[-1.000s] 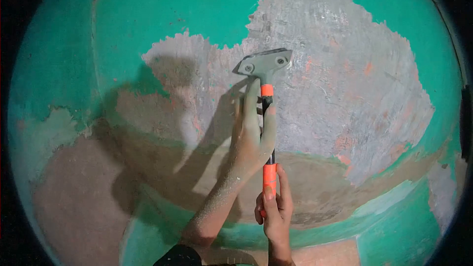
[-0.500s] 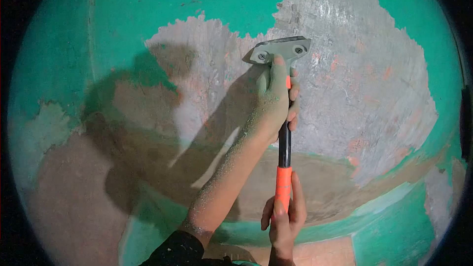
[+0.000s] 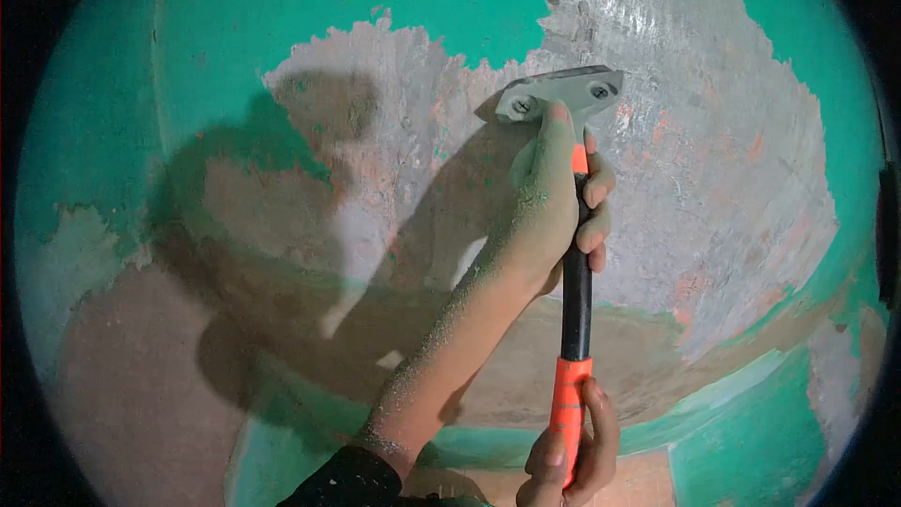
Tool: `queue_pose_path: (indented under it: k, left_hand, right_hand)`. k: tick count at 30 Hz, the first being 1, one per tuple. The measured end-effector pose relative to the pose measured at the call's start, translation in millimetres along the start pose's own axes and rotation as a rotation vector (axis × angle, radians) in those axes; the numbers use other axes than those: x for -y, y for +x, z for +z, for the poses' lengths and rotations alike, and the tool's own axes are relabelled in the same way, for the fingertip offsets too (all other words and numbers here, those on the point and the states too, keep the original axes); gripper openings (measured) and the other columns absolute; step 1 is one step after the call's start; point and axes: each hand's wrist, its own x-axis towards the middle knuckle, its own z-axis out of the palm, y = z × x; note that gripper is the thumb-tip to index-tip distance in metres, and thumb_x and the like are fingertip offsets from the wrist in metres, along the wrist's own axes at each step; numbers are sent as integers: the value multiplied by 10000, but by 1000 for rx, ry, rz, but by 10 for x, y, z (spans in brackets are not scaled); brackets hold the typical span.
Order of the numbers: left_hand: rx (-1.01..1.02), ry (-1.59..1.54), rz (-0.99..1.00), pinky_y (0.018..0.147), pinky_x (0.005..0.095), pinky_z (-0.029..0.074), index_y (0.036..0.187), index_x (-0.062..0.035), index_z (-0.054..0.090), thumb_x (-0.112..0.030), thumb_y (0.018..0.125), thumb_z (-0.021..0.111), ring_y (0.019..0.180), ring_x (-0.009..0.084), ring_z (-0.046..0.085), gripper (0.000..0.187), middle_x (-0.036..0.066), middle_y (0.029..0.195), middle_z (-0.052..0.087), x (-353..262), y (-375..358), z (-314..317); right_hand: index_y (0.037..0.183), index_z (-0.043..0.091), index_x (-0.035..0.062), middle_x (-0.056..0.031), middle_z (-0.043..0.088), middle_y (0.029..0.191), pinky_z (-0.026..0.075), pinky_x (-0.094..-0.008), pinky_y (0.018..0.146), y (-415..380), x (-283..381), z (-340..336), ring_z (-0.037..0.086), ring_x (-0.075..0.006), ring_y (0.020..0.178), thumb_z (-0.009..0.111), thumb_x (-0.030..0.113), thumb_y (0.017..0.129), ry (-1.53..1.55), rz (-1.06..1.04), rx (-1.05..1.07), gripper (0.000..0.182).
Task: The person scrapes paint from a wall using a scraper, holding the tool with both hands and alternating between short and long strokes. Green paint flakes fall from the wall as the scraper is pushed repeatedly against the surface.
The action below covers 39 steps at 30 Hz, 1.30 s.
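A long scraper (image 3: 574, 300) with a black shaft, orange grip and grey metal head (image 3: 560, 94) is pressed against a green painted wall (image 3: 422, 0). My left hand (image 3: 554, 202), dusted with green powder, wraps the upper shaft just under the head, forefinger stretched up onto the blade plate. Lower down, my right hand (image 3: 568, 455) grips the orange end of the handle near the bottom of the view. The blade's edge rests on a patch of bare grey plaster (image 3: 694, 131) where paint has come off.
Green paint remains above and to the left of the scraped area, and at the lower right (image 3: 751, 451). A brownish bare band (image 3: 169, 385) runs across the lower wall. The shadow of my arm and the tool falls on the wall to the left.
The scraper and both hands have moved up and to the right along the wall. My left hand closed around the shaft near the head, where earlier its fingers lay flat along it.
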Motion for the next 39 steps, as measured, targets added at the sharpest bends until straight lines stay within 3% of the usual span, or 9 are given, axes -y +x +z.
queue_pose_path:
  k: [8, 12, 16, 22, 25, 29, 32, 37, 39]
  left_hand:
    - [-4, -70, -20, 310, 304, 415, 949, -104, 399, -530, 972, 317, 358, 110, 390, 435, -6, 618, 414, 3, 16, 41]
    - [28, -88, 32, 313, 304, 413, 948, -110, 398, -533, 971, 322, 362, 109, 383, 430, -11, 617, 404, -96, 102, 54]
    - [37, -52, 1, 316, 273, 402, 940, -113, 401, -534, 969, 326, 381, 83, 377, 428, -19, 631, 404, 2, 3, -10]
    - [30, -40, 71, 314, 268, 385, 930, -119, 410, -544, 966, 329, 381, 74, 367, 434, -24, 628, 401, -137, 136, 86]
    - [45, -18, 27, 317, 270, 388, 936, -121, 408, -531, 971, 320, 383, 77, 365, 421, -26, 630, 398, -94, 91, 29]
    - [-9, -51, -18, 318, 268, 378, 933, -120, 403, -522, 976, 313, 380, 84, 362, 414, -23, 632, 397, -28, -35, 33]
    - [-37, -78, 91, 312, 275, 370, 922, -122, 404, -513, 981, 310, 374, 88, 356, 407, -22, 623, 390, -127, 65, 145]
    - [1, -67, 56, 322, 264, 380, 929, -105, 399, -493, 985, 317, 380, 86, 361, 400, -17, 615, 390, -49, -3, 65]
    - [20, -76, 65, 321, 259, 377, 933, -100, 400, -492, 985, 319, 378, 84, 360, 403, -18, 614, 392, -56, 0, 58]
  right_hand:
    - [1237, 516, -58, -227, 581, 1197, 426, -432, 965, 49, 63, -98, 569, -310, 1106, 510, 235, 956, -19, 4, 26, 406]
    - [1161, 565, -71, -215, 598, 1141, 445, -366, 862, 216, 217, -88, 595, -276, 947, 512, 208, 949, -33, -33, 109, 354]
    - [1145, 576, -75, -206, 605, 1128, 450, -320, 838, 99, 119, -58, 600, -241, 940, 478, 176, 965, -1, 9, 82, 324]
    - [1174, 566, -64, -141, 620, 1070, 431, -256, 721, 294, 184, -28, 531, -127, 738, 460, 163, 974, 114, -25, 155, 320]
    - [1184, 564, -55, -116, 613, 1054, 412, -239, 681, 241, 225, -78, 468, -103, 687, 458, 164, 976, 134, 107, 202, 320]
    - [1169, 571, -49, -164, 610, 1117, 440, -305, 847, 146, 266, -172, 588, -198, 919, 463, 168, 972, 50, 80, 209, 312]
    - [1156, 578, -46, -179, 610, 1132, 416, -338, 929, 326, 405, -189, 583, -249, 1046, 465, 170, 970, 81, 92, 196, 306]
    - [1184, 561, -37, -144, 606, 1107, 420, -248, 703, 194, 252, -162, 500, -109, 740, 484, 139, 962, 29, 25, 181, 294]
    - [1183, 562, -36, -138, 609, 1091, 423, -240, 688, 223, 248, -132, 507, -109, 733, 484, 128, 960, 70, 19, 194, 288]
